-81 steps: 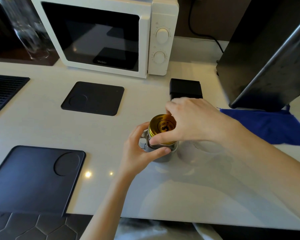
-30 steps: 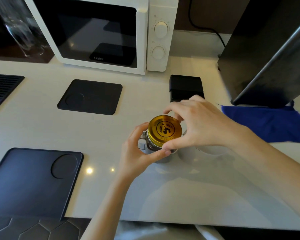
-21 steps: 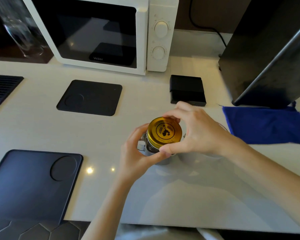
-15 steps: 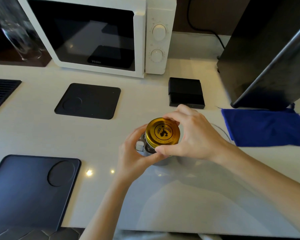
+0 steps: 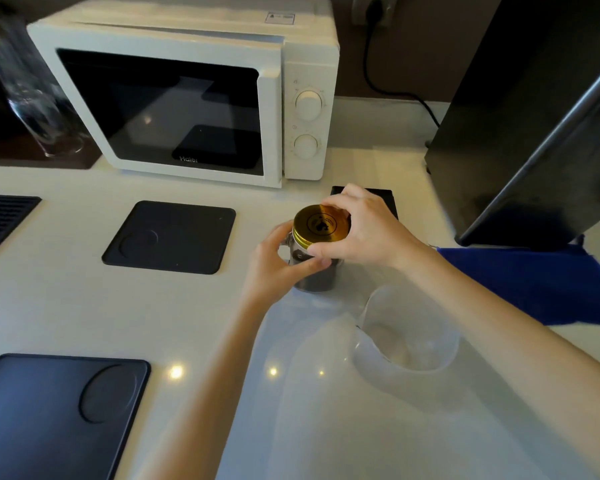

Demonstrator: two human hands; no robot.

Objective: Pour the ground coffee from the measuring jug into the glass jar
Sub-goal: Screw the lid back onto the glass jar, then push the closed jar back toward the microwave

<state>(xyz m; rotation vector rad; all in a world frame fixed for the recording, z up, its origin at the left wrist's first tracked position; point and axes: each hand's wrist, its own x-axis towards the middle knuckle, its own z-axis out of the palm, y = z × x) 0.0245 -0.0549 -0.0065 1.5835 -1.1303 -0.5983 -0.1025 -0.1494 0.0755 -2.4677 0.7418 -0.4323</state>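
A glass jar [image 5: 317,279] with dark ground coffee inside stands upright on the white counter, mid-frame. Its gold lid [image 5: 321,223] sits on top. My left hand [image 5: 281,261] wraps around the jar's body from the left. My right hand [image 5: 364,230] grips the lid's rim from the right, thumb at the front, fingers over the back edge. A clear plastic measuring jug [image 5: 407,332] stands upright to the right and nearer me, under my right forearm; it looks empty.
A white microwave [image 5: 187,95] stands at the back. A black square mat [image 5: 170,237] lies left of the jar, a black tray [image 5: 52,414] at the front left. A small black box [image 5: 392,199] sits behind my right hand; a blue cloth [image 5: 541,285] and a dark appliance [image 5: 534,116] are on the right.
My right hand has shifted its grip around the gold lid while my left hand kept hold of the jar. The view tilted down and the measuring jug came into sight.
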